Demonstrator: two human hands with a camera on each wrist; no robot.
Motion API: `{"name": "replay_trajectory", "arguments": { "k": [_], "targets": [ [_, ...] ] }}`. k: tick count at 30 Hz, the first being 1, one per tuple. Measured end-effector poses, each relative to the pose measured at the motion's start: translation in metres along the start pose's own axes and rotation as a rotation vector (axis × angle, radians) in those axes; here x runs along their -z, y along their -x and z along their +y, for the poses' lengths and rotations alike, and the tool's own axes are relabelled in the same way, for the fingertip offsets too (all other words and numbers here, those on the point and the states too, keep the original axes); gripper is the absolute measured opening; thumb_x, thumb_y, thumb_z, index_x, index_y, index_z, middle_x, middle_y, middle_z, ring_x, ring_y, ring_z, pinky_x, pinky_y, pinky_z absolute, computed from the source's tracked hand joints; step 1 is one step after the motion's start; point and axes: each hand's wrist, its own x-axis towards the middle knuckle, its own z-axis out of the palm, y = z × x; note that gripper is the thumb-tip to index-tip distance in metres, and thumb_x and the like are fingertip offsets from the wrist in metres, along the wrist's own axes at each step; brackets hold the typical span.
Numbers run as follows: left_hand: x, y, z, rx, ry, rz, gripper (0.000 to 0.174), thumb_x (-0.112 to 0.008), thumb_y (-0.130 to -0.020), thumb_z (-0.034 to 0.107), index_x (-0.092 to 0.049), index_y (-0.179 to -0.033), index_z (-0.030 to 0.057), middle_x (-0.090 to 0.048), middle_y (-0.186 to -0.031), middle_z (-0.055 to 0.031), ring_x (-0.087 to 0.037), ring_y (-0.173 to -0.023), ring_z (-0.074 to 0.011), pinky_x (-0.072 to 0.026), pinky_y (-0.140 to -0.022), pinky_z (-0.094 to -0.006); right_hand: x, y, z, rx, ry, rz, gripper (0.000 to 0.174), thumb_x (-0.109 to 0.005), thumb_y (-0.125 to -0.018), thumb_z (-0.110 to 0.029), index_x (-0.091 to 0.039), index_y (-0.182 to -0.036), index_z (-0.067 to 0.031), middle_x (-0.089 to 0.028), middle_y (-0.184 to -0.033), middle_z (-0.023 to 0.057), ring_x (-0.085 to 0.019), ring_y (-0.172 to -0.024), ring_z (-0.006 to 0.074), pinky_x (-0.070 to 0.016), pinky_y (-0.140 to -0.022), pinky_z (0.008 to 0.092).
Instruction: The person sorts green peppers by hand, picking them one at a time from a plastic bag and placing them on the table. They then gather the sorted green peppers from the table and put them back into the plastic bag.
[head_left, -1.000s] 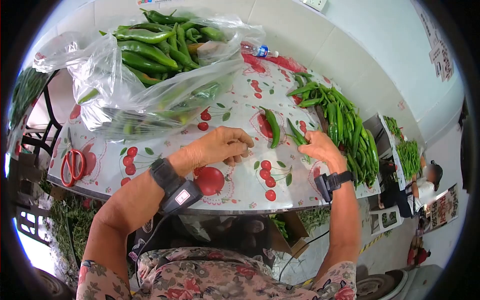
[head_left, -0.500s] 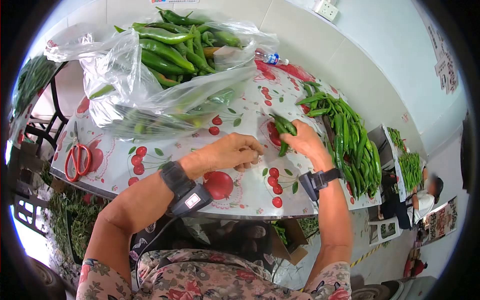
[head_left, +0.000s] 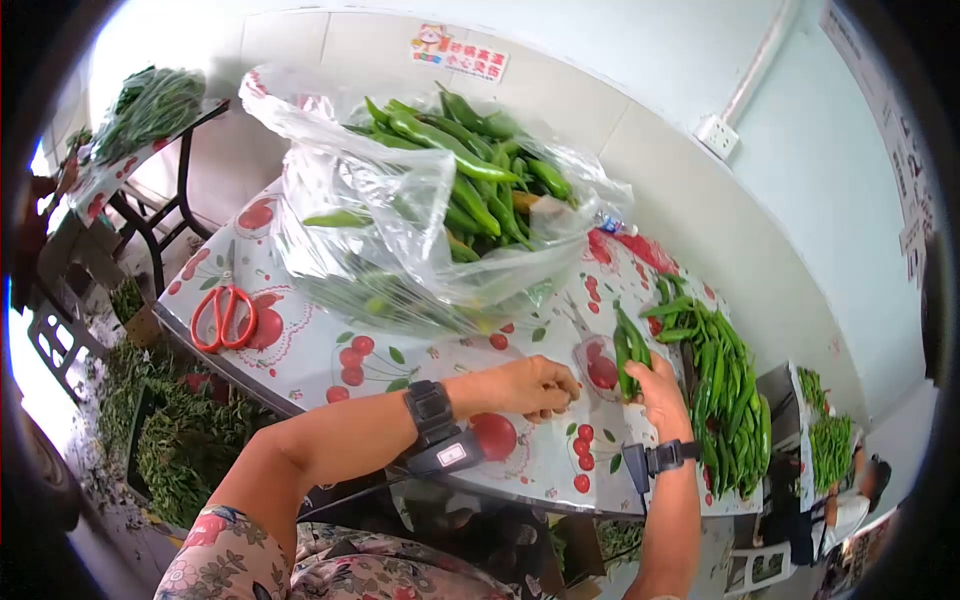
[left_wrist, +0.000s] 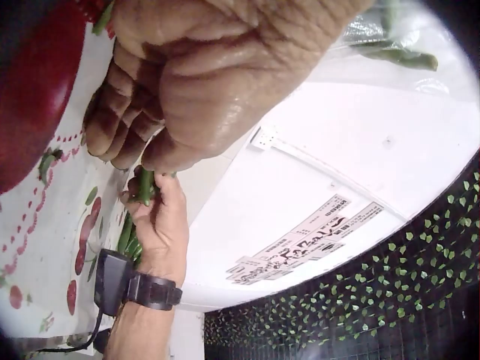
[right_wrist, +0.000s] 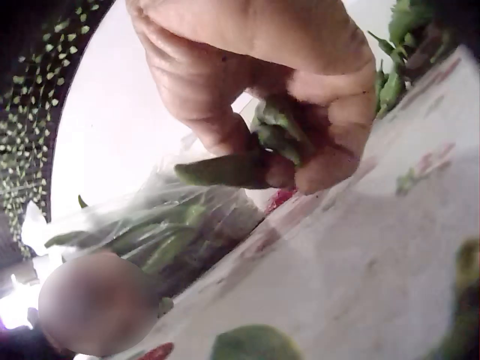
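Note:
My right hand (head_left: 658,395) pinches green peppers (head_left: 630,348) above the tablecloth, between the bag and the pile. In the right wrist view the thumb and fingers curl round the peppers (right_wrist: 225,171), and one tip pokes out to the left. My left hand (head_left: 540,388) hovers to the left over the table, its fingers loosely bent and nothing in them. From the left wrist view its palm (left_wrist: 217,82) shows close up, with the right hand (left_wrist: 161,217) beyond. A clear plastic bag (head_left: 380,270) full of green peppers (head_left: 470,170) stands behind the left hand.
To the right, a pile of green peppers (head_left: 730,400) lies near the table edge. Red-handled scissors (head_left: 225,318) lie at the left. A plastic bottle (head_left: 612,224) shows partly behind the bag. Heaps of greens (head_left: 190,450) sit on the floor at left.
My right hand has gathered up a pepper from the table along with another and moved left of the pile. The head view has shifted; the left hand remains loosely bent and without anything.

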Motion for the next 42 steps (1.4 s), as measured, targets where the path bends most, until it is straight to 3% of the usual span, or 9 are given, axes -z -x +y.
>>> {"name": "replay_trajectory", "arguments": {
  "k": [6,13,16,24,27,30,32,35,42],
  "targets": [
    [0.001,-0.001,-0.002,-0.013,0.034,-0.006,0.028,-0.051,-0.087,0.017,-0.057,-0.110,0.0002,-0.063,-0.086,-0.0072,-0.058,-0.066,-0.0121,-0.0505,-0.062,-0.0258,0.009,-0.018,0.000,0.088,-0.339,-0.017,0.029,-0.059,-0.083,-0.023,-0.053,-0.106,-0.0085,-0.056,-0.085,0.0039,-0.054,-0.071,0.0157,-0.0456,-0.058,0.0323],
    [-0.004,0.002,0.002,-0.010,0.072,0.005,0.023,-0.053,-0.087,0.016,-0.058,-0.104,0.0011,-0.059,-0.077,-0.0026,-0.055,-0.062,-0.0106,-0.0470,-0.057,-0.0249,-0.076,-0.027,-0.157,0.452,-0.539,-0.172,0.029,-0.060,-0.085,-0.018,-0.051,-0.108,-0.0032,-0.057,-0.092,0.0096,-0.056,-0.076,0.0185,-0.0480,-0.062,0.0335],
    [-0.004,0.006,0.006,-0.017,0.062,0.035,0.018,-0.054,-0.086,0.014,-0.059,-0.098,0.0022,-0.056,-0.072,-0.0003,-0.053,-0.059,-0.0097,-0.0446,-0.054,-0.0248,-0.104,-0.037,-0.170,0.437,-0.539,-0.272,0.031,-0.063,-0.084,-0.018,-0.051,-0.109,-0.0034,-0.057,-0.089,0.0108,-0.057,-0.073,0.0177,-0.0485,-0.060,0.0319],
    [-0.004,0.005,0.010,-0.024,-0.007,0.042,0.019,-0.054,-0.085,0.015,-0.059,-0.098,0.0012,-0.058,-0.073,-0.0014,-0.052,-0.059,-0.0091,-0.0438,-0.056,-0.0246,-0.092,-0.058,-0.133,0.330,-0.600,-0.075,0.027,-0.057,-0.086,-0.012,-0.050,-0.109,-0.0026,-0.055,-0.091,0.0101,-0.054,-0.068,0.0171,-0.0476,-0.059,0.0334],
    [-0.005,0.002,0.001,-0.076,0.023,0.046,0.022,-0.054,-0.085,0.015,-0.058,-0.100,0.0001,-0.058,-0.075,-0.0022,-0.052,-0.058,-0.0092,-0.0444,-0.054,-0.0247,-0.110,-0.061,-0.161,0.543,-0.551,-0.210,0.028,-0.056,-0.086,-0.014,-0.048,-0.110,-0.0018,-0.054,-0.097,0.0113,-0.055,-0.085,0.0216,-0.0467,-0.074,0.0345],
    [-0.001,0.009,0.010,0.031,-0.005,0.030,0.027,-0.057,-0.084,0.017,-0.059,-0.106,0.0012,-0.060,-0.081,-0.0021,-0.052,-0.066,-0.0079,-0.0438,-0.059,-0.0249,-0.127,-0.079,-0.161,0.552,-0.054,-0.256,0.041,-0.059,-0.083,-0.021,-0.052,-0.115,0.0034,-0.057,-0.101,0.0079,-0.054,-0.094,0.0143,-0.0437,-0.081,0.0282],
    [-0.005,0.005,0.001,0.055,0.029,0.092,0.024,-0.057,-0.084,0.017,-0.062,-0.101,0.0005,-0.060,-0.079,-0.0023,-0.049,-0.063,-0.0078,-0.0400,-0.055,-0.0250,-0.137,-0.078,-0.145,0.637,-0.041,-0.043,0.045,-0.059,-0.082,-0.018,-0.050,-0.121,0.0040,-0.058,-0.098,0.0068,-0.053,-0.086,0.0129,-0.0432,-0.075,0.0260],
    [-0.002,0.003,0.012,0.162,-0.092,0.066,0.022,-0.056,-0.084,0.016,-0.062,-0.098,0.0003,-0.060,-0.074,-0.0033,-0.050,-0.059,-0.0076,-0.0388,-0.051,-0.0225,-0.116,-0.052,-0.128,0.652,-0.237,0.010,0.039,-0.060,-0.081,-0.014,-0.054,-0.115,0.0035,-0.058,-0.092,0.0044,-0.051,-0.079,0.0103,-0.0430,-0.066,0.0254],
    [0.001,-0.001,0.003,0.030,0.026,0.005,0.023,-0.050,-0.089,0.010,-0.056,-0.107,-0.0024,-0.062,-0.084,-0.0066,-0.058,-0.067,-0.0105,-0.0490,-0.059,-0.0227,-0.004,-0.034,-0.049,0.496,0.050,0.237,0.038,-0.059,-0.079,-0.016,-0.056,-0.111,0.0040,-0.064,-0.099,0.0130,-0.059,-0.088,0.0178,-0.0469,-0.075,0.0293]
  ]
}}
